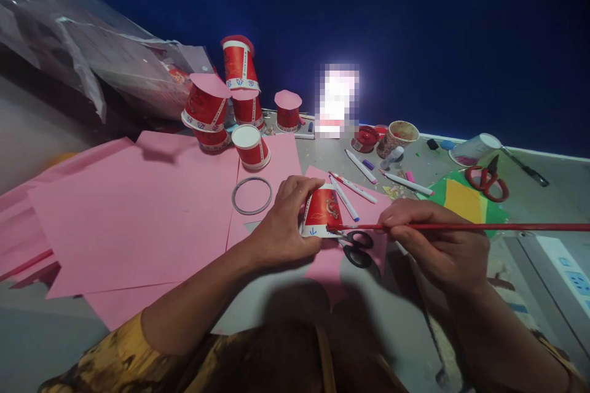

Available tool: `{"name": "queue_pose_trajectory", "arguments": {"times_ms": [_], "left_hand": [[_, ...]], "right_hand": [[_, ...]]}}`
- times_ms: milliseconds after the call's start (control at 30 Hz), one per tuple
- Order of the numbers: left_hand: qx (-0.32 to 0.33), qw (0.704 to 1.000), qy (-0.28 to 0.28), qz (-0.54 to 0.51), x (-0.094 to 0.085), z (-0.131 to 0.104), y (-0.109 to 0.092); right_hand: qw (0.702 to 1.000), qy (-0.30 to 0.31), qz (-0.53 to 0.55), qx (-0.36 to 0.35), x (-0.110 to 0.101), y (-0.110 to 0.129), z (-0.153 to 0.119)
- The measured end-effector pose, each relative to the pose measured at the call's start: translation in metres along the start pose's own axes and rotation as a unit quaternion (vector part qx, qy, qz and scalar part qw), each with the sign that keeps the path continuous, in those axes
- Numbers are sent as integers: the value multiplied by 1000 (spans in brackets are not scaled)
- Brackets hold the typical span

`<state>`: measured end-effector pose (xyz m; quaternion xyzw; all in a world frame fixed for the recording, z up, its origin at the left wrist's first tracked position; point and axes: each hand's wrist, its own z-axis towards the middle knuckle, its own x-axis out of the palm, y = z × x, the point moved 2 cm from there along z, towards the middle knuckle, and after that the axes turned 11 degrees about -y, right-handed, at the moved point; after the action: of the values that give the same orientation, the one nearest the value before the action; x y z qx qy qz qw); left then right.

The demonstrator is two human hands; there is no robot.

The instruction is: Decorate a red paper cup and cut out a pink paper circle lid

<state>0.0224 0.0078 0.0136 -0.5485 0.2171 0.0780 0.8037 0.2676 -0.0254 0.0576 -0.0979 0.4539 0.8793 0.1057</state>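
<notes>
My left hand (288, 218) is closed around a red paper cup (318, 209) with a white band and small blue marks along its lower edge. Fingers press its top side and the thumb its underside. In my right hand (442, 245) is a long, thin red paintbrush (507, 227), pinched between thumb and fingers. The brush's tip meets or nearly meets the cup near its white band; exact contact I cannot tell. Black-handled scissors (357, 252) lie just right of the cup, partly under the brush. Behind the cup rest white markers (345, 199).
Large pink paper sheets (138, 215) cover the left side, with a grey ring (252, 178) on them. Stacked red cups (238, 67) with pink discs stand at the back. Further right are a paint-stained cup (401, 135), a red tape roll (365, 139) and red-handled scissors (483, 181).
</notes>
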Motion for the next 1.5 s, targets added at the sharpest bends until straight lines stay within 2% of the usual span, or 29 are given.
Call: {"name": "queue_pose_trajectory", "arguments": {"times_ms": [200, 367, 500, 633, 833, 1033, 1133, 1233, 1300, 1400, 1500], "left_hand": [[2, 1000, -1, 9, 0, 0, 1], [-9, 1000, 4, 5, 0, 1, -1], [-12, 1000, 11, 8, 0, 2, -1], [3, 1000, 4, 28, 1, 1, -1], [15, 999, 5, 41, 1, 1, 0], [20, 998, 0, 54, 1, 1, 0], [18, 999, -6, 47, 1, 1, -1], [5, 999, -17, 33, 0, 1, -2], [-9, 999, -26, 25, -1, 1, -2], [-24, 999, -33, 17, -2, 2, -1], [-36, 999, -40, 9, -1, 2, 1]], "right_hand": [[1000, 25, -16, -2, -1, -1, 1], [1000, 0, -9, -7, -2, 1, 1], [999, 19, -18, -20, 0, 1, 1], [998, 38, -40, -20, -1, 0, 1], [999, 21, -32, -34, -2, 1, 2], [998, 43, -46, -17, -1, 2, 2], [999, -8, -30, -8, -4, 2, 1], [994, -103, 5, 18, -7, -1, -1], [985, -156, 42, 60, -8, -7, -2], [966, -185, 120, 132, -7, -19, 1], [954, -188, 159, 170, -6, -29, 5]]}}
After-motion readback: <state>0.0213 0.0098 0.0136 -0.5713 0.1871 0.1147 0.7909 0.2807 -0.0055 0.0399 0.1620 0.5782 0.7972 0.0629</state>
